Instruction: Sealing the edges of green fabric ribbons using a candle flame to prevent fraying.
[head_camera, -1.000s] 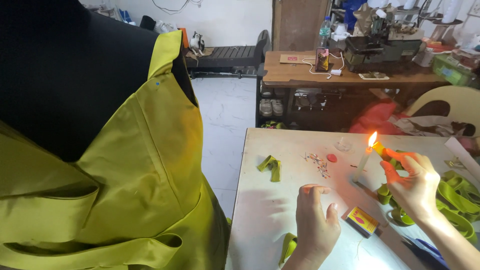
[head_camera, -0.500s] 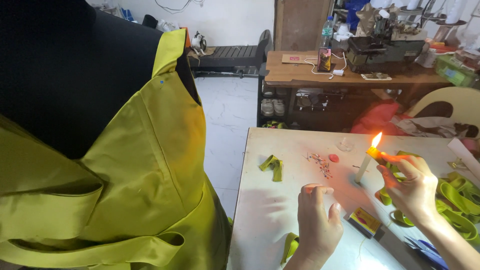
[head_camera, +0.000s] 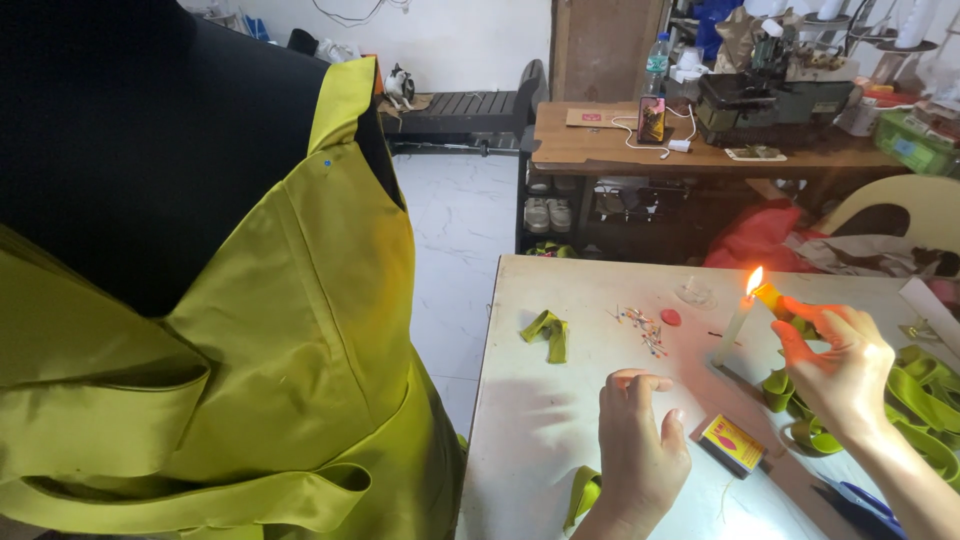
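Observation:
My right hand (head_camera: 838, 368) pinches the end of a yellow-green fabric strip (head_camera: 778, 302) and holds its tip against the flame of a lit white candle (head_camera: 737, 325) standing on the white table (head_camera: 540, 420). My left hand (head_camera: 640, 450) rests on the table in front of the candle with its fingers curled loosely, holding nothing. A yellow matchbox (head_camera: 731, 443) lies just to the right of the left hand. More loops of the yellow-green strip (head_camera: 925, 405) lie under and beside the right hand.
A black dress form wearing a yellow-green satin garment (head_camera: 220, 360) fills the left. On the table lie a folded fabric scrap (head_camera: 547, 332), scattered pins (head_camera: 642, 328) and a red disc (head_camera: 670, 317). Behind stands a wooden bench (head_camera: 690, 150) with a sewing machine (head_camera: 775, 92) and a phone.
The right hand has shifted slightly and keeps the strip's tip at the flame. The left hand has stayed on the table, barely moving.

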